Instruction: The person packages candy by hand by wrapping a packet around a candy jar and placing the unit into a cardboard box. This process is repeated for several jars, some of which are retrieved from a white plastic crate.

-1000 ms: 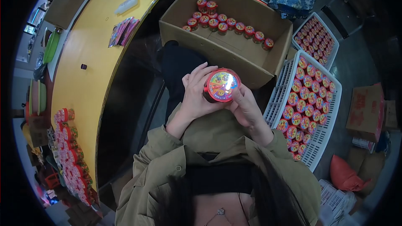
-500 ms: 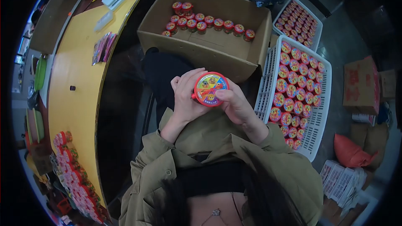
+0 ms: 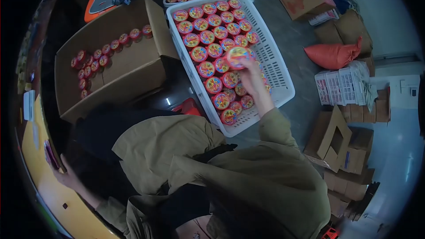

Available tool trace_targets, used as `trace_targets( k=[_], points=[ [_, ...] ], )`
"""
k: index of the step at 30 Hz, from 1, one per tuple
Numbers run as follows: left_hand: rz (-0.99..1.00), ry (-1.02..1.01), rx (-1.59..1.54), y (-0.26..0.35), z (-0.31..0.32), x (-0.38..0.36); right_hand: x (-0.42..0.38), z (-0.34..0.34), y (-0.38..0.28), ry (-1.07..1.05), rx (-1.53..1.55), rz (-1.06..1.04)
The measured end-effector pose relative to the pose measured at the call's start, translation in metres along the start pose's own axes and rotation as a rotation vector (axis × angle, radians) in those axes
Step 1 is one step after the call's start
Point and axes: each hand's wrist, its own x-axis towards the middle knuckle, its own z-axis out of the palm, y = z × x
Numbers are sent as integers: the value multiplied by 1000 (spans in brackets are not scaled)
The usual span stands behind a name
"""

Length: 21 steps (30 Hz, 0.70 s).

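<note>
My right hand [image 3: 251,77] is closed around a small jar with a round red-rimmed, multicoloured lid [image 3: 238,57], slightly blurred. It holds the jar above a white plastic basket [image 3: 283,89] filled with rows of similar jars [image 3: 199,54]. At far left, my left hand [image 3: 68,178] reaches to the edge of the yellow table [image 3: 73,206]. Its fingers close on the near end of a small stack of pink and purple flat packets [image 3: 50,154], partly hidden by shadow.
A cardboard box [image 3: 128,77] with some jars stands left of the basket. Another white basket [image 3: 195,3] of jars lies beyond. Right are a red sack [image 3: 332,55], white crates [image 3: 338,86] and open cartons [image 3: 330,139]. A red object [image 3: 188,107] sits low between box and basket.
My hands have parted: the right carried the jar over the basket, while the left went to the packets on the table. The view has swung to the right.
</note>
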Motion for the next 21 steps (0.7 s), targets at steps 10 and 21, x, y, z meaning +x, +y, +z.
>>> trace_targets(
  k=[10, 21],
  points=[
    [203, -731, 866, -284, 8, -101, 90, -194, 31, 579, -36, 173],
    [-656, -284, 348, -142, -9, -54, 72, -145, -6, 20, -766, 91]
  ],
)
